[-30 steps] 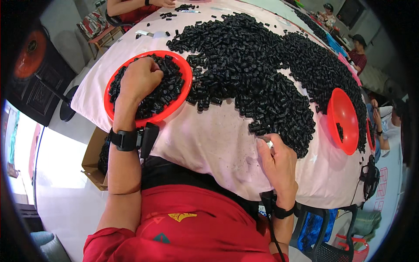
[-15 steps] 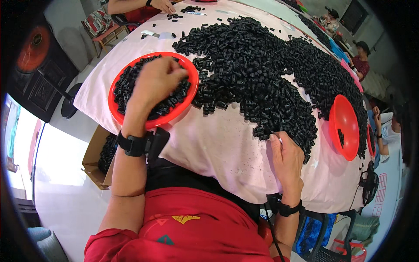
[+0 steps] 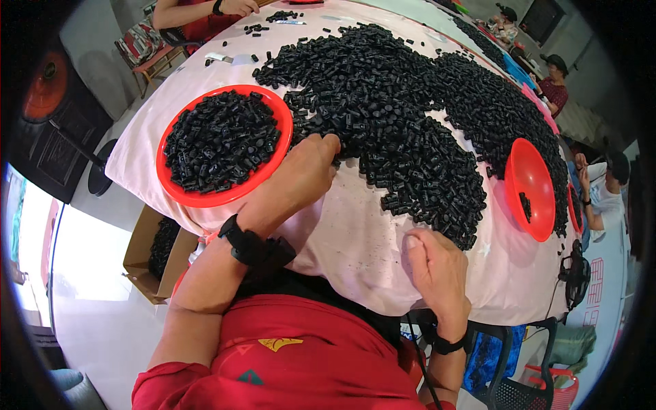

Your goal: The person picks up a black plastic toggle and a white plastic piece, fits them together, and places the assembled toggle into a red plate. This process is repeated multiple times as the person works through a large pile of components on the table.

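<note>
The left hand point(image 3: 304, 171) lies knuckles-up at the near edge of the big heap of small black plastic parts point(image 3: 403, 116), its fingertips dug in among the pieces, so whether the fingers are closed on any of them cannot be told. A black wristband point(image 3: 253, 246) sits on that forearm. The right hand point(image 3: 434, 263) rests loosely curled on the bare pale tablecloth point(image 3: 355, 239), just short of the heap's lower fringe; nothing can be seen in it, and whether it pinches a part is also unclear. Just beside the left hand stands a red round tray point(image 3: 181, 195), heaped with the same black parts and close to full. A second red tray point(image 3: 529, 188) on the right is tilted up on edge and holds only a few pieces. Judging by how things lie, the sorting is in its early to middle stretch: one tray is loaded, the other nearly bare, and by far the greater mass of parts is spread loose across the cloth from the near side to the far edge. A cardboard box point(image 3: 147, 256) on the floor by the table's left corner also holds dark pieces. Other people sit at the far rim of the table, one arm point(image 3: 205, 10) reaching in at the top.
</note>
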Available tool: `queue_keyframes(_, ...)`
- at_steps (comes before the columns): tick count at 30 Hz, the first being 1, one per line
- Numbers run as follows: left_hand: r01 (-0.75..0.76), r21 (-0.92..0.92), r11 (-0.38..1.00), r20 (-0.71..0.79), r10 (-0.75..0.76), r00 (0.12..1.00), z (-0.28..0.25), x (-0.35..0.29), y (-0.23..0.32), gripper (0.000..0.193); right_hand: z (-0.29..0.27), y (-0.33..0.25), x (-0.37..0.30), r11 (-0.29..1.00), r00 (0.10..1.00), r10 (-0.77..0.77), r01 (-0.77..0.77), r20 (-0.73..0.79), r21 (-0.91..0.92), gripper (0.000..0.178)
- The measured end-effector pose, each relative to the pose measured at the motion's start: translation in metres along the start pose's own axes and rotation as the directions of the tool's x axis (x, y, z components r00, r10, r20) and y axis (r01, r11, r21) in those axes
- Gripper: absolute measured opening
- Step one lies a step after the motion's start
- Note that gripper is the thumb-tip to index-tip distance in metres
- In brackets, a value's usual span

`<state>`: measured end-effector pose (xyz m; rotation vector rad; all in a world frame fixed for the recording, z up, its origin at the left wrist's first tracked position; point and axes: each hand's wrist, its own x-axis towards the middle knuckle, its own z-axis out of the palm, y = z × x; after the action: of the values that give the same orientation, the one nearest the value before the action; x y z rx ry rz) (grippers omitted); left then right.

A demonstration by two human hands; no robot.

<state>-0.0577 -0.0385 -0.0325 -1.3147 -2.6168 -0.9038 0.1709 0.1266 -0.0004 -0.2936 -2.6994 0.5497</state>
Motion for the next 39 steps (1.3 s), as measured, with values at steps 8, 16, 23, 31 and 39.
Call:
queue_keyframes(8, 0.020, -0.167, 0.986, 0.080, -0.006, 0.997, -0.012, 0.009, 0.025, 0.034, 0.005, 0.019, 0.007, 0.994, 0.999, 0.032, -0.035, -0.030, -0.106, 0.019)
queue_keyframes(16, -0.105, -0.230, 0.967, 0.126, 0.137, 0.983, 0.017, 0.001, 0.047, 0.037, 0.014, 0.006, 0.011, 0.983, 1.000, -0.012, 0.010, -0.010, -0.184, 0.026)
queue_keyframes(23, -0.177, -0.162, 0.971, 0.072, 0.190, 0.979, 0.031, 0.008, 0.052, 0.027, 0.019, -0.007, 0.014, 0.975, 0.999, -0.030, 0.023, -0.028, -0.223, 0.028)
queue_keyframes(31, -0.208, -0.299, 0.931, 0.114, 0.251, 0.961, 0.025, 0.008, 0.052, 0.021, 0.027, -0.013, 0.019, 0.965, 0.997, -0.032, 0.015, -0.063, -0.263, 0.030)
queue_keyframes(39, -0.245, -0.292, 0.925, -0.075, 0.233, 0.970, 0.032, 0.009, 0.051, 0.023, 0.024, -0.014, 0.015, 0.966, 0.998, -0.011, -0.006, -0.061, -0.259, 0.030)
